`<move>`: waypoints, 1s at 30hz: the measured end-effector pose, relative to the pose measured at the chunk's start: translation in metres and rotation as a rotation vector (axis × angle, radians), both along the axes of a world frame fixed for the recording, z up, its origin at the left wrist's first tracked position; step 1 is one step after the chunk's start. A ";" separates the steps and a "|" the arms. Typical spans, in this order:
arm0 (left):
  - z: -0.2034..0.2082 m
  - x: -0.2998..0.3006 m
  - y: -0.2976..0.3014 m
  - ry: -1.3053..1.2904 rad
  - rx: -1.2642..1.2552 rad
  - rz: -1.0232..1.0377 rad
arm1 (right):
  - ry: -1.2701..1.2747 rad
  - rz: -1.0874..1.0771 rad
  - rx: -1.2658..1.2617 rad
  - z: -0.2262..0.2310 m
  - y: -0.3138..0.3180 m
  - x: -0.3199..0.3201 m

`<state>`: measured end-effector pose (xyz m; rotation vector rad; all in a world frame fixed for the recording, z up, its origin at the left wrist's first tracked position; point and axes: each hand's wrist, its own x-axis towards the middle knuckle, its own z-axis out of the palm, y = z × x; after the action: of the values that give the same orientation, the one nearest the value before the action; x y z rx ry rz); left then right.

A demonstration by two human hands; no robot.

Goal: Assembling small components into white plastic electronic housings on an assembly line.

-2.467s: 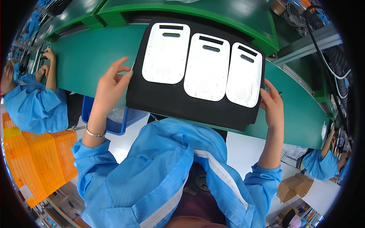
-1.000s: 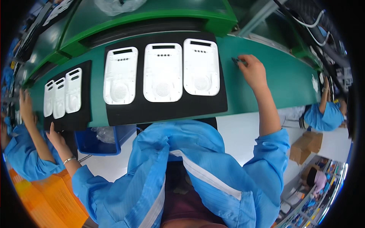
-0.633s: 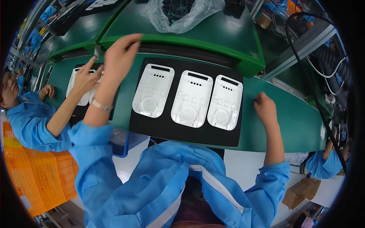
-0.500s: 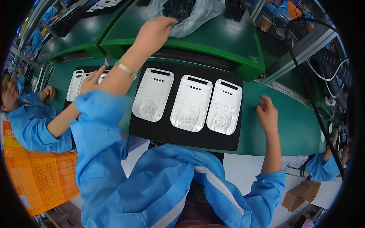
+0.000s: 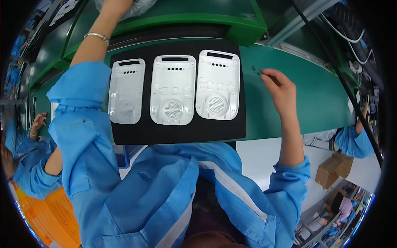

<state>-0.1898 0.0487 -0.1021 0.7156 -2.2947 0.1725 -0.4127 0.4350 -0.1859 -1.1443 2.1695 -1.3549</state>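
Note:
Three white plastic housings, each with a slot, a row of small holes and a round speaker grille, lie side by side: a left housing [image 5: 127, 93], a middle housing [image 5: 173, 89] and a right housing [image 5: 218, 84]. Under them is a black mat [image 5: 182, 135]. Right of the mat, my right hand [image 5: 282, 87] pinches a small dark green part [image 5: 256, 71] between thumb and fingertips, just above the bench. My left hand [image 5: 116, 5] reaches far forward to a see-through plastic bag [image 5: 142, 7]; the top edge cuts off its fingers.
A raised green shelf [image 5: 198, 18] runs behind the mat on the green bench [image 5: 314, 99]. A black cable [image 5: 326, 58] hangs at the right. Another person's hand [image 5: 38, 123] is at the far left, near orange crates [image 5: 53, 213]. A cardboard box [image 5: 334, 170] stands at lower right.
The view has shifted, so the housings sit higher and further left. My left hand remains reached out by the bag. The small dark green part now shows in my right fingers.

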 end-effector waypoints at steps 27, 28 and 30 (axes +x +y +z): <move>-0.038 0.057 0.132 1.015 1.361 -0.554 | 1.034 0.403 -0.202 0.002 -0.060 0.041; -0.043 0.061 0.138 1.003 1.407 -0.550 | 1.040 0.406 -0.209 0.007 -0.061 0.045; -0.048 0.068 0.149 0.999 1.431 -0.576 | 0.675 0.380 -0.244 0.016 -0.065 0.062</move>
<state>-0.1216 0.1976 -0.1506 0.4880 -1.2270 -1.7800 -0.3505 0.3699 -0.1699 -2.2376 2.0375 -1.1891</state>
